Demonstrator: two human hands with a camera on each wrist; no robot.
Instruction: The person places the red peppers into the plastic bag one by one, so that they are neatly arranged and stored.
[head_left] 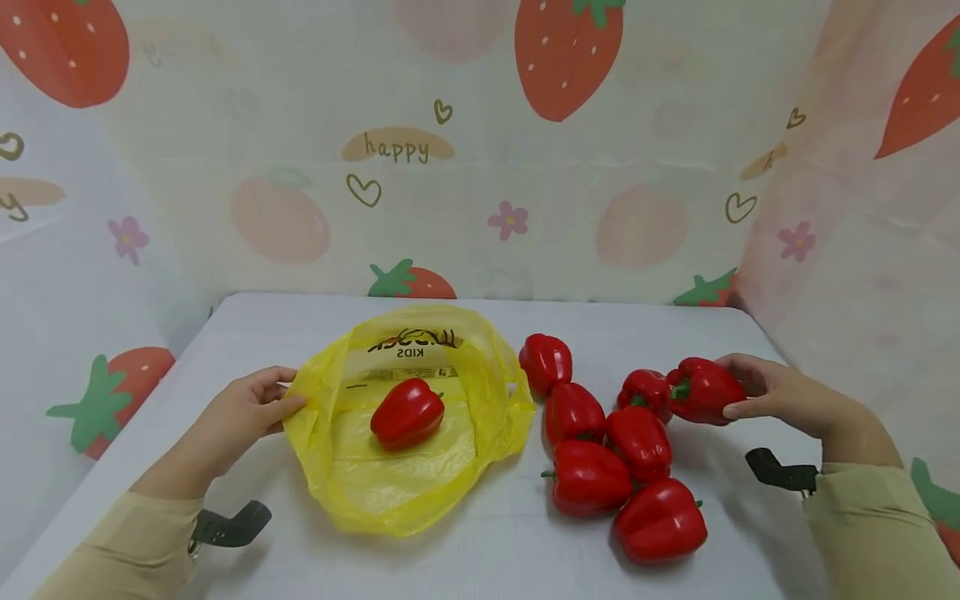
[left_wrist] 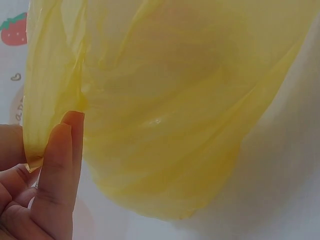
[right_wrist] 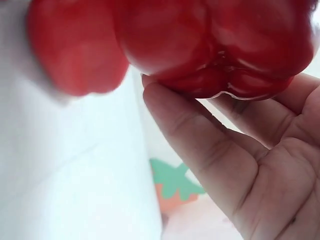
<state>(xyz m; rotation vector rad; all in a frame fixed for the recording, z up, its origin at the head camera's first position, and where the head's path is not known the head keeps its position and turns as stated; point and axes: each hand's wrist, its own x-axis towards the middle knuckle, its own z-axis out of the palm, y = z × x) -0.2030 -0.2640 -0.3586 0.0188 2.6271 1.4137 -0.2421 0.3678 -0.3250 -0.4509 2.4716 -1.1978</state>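
Observation:
A yellow plastic bag [head_left: 337, 467] stands on the table with its mouth spread wide, and one red bell pepper [head_left: 407, 414] lies inside it. My left hand [head_left: 251, 408] pinches the bag's left rim between thumb and fingers; the left wrist view shows the thin film [left_wrist: 165, 150] hanging beside the fingers. At the right, my right hand [head_left: 787, 396] grips another red bell pepper [head_left: 707, 390] by its blunt end, its green stem pointing left. In the right wrist view the thumb and fingers press the held pepper's [right_wrist: 220, 45] sides.
Several more red bell peppers [head_left: 588, 477] lie grouped on the white table [head_left: 487, 550], right of the bag. One pepper [head_left: 645, 392] sits just left of the held one. A strawberry-patterned cloth [head_left: 465, 225] closes off the back and sides.

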